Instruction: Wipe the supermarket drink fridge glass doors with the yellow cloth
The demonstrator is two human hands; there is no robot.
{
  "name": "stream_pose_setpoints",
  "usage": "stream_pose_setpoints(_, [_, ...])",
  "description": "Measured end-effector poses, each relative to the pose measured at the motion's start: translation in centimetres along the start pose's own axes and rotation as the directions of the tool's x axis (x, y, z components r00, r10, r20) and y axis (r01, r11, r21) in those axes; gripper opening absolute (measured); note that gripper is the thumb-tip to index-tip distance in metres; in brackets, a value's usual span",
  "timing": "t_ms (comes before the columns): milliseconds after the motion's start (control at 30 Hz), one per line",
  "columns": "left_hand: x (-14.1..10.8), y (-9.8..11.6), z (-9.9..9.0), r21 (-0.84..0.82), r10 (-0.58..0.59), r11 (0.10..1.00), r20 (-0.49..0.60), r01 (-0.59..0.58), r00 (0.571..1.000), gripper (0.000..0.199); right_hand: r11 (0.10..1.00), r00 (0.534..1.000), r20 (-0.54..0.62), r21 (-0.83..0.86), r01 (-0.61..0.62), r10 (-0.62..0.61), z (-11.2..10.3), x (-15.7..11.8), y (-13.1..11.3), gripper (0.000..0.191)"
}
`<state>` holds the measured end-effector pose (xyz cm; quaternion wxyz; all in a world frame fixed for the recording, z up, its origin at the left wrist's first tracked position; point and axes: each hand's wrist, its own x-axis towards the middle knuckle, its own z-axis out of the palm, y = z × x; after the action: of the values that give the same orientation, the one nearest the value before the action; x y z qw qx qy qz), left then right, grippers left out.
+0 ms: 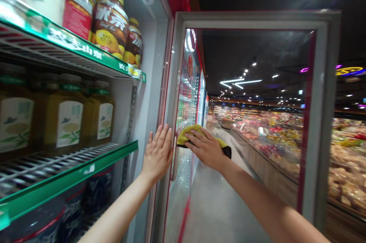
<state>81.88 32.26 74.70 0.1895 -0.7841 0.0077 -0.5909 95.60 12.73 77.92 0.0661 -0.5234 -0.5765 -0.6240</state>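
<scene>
An open glass door with a grey frame (257,21) fills the middle and right of the head view. My left hand (158,154) lies flat, fingers spread and pointing up, against the edge where the fridge meets the door frame; it holds nothing. Just right of it, my right hand (206,148) presses a yellow cloth (197,128) with a dark edge against the glass near the frame. The fingers of that hand are stretched out over the cloth, which shows above them and to the right under the wrist.
At the left, fridge shelves with green edge strips (114,158) hold iced tea bottles (110,26) and bottles with white labels (70,121). Through the glass show an aisle floor (214,197) and a long display of packaged goods (268,132).
</scene>
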Motion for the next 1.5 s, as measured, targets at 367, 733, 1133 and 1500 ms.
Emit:
stream_pose_setpoints(367, [-0.8, -0.7, 0.0, 0.021, -0.041, 0.999, 0.059, 0.040, 0.997, 0.078, 0.989, 0.992, 0.066, 0.095, -0.111, 0.105, 1.2, 4.8, -0.3, 0.026])
stream_pose_setpoints(733, [2.8, -2.0, -1.3, 0.002, -0.154, 0.988, -0.014, 0.154, 0.988, 0.079, 0.988, 0.995, 0.070, 0.127, -0.085, 0.076, 2.0, 10.1, 1.6, 0.039])
stream_pose_setpoints(1133, [6.4, -3.2, -0.1, -0.098, -0.135, 0.985, 0.100, 0.144, 0.986, 0.091, 0.980, 0.987, 0.099, 0.143, -0.142, 0.128, 2.2, 11.2, 2.9, 0.039])
stream_pose_setpoints(1500, [-8.0, 1.9, 0.7, -0.049, -0.215, 0.971, 0.228, 0.232, 0.950, 0.095, 0.987, 0.997, 0.051, 0.152, 0.051, -0.059, 3.8, 1.2, -6.5, 0.038])
